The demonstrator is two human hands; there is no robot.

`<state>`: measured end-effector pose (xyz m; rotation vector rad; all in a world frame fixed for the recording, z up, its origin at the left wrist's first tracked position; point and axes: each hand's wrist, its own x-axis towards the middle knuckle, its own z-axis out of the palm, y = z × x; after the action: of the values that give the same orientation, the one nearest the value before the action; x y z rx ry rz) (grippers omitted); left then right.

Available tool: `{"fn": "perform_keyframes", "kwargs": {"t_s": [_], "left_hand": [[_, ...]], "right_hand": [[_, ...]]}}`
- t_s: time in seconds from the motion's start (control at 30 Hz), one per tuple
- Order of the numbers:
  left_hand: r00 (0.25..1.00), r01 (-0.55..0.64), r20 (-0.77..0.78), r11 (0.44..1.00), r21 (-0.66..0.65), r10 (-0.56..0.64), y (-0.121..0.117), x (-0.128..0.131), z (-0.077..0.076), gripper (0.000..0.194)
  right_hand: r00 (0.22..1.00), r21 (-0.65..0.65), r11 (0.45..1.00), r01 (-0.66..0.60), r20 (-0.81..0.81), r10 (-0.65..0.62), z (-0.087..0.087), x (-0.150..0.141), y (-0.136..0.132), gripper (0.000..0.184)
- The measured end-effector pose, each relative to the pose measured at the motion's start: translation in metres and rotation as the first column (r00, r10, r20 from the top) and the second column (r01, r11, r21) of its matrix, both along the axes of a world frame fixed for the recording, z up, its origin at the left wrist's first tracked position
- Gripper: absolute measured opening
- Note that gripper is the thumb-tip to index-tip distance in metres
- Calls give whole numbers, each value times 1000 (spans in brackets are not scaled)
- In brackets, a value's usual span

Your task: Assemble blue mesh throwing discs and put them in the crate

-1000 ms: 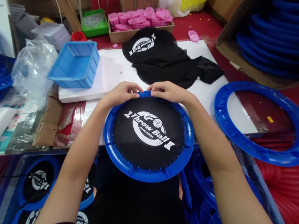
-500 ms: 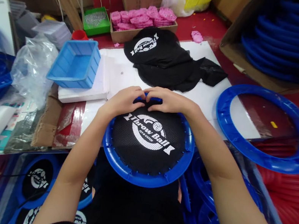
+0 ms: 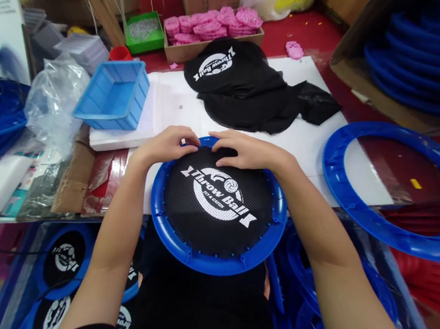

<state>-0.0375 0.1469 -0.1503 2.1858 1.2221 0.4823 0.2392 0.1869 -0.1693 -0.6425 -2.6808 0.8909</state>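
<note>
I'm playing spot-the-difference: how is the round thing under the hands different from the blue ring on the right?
The round thing has black mesh with white writing across its middle; the blue ring has an open middle. The left hand and right hand are at the round thing's far edge; no hand touches the blue ring. Both have a round blue rim.
</note>
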Motion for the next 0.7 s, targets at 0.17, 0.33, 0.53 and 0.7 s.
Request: {"fn": "perform_keyframes", "kwargs": {"t_s": [0.17, 0.33, 0.53, 0.7], "left_hand": [[999, -29, -43, 999, 20, 30, -4, 6, -1, 16], [997, -49, -52, 998, 39, 51, -4, 10, -3, 17], [996, -15, -82, 998, 55, 19, -4, 13, -6, 14], [990, -56, -122, 995, 81, 66, -4, 18, -11, 13]], "right_hand": [[999, 87, 995, 40, 8, -40, 2, -5, -4, 22], [999, 167, 985, -34, -30, 40, -7, -8, -4, 28], [1000, 91, 996, 5, -7, -4, -10, -14, -3, 26], [999, 72, 997, 2, -53, 2, -7, -15, -2, 20]]}}
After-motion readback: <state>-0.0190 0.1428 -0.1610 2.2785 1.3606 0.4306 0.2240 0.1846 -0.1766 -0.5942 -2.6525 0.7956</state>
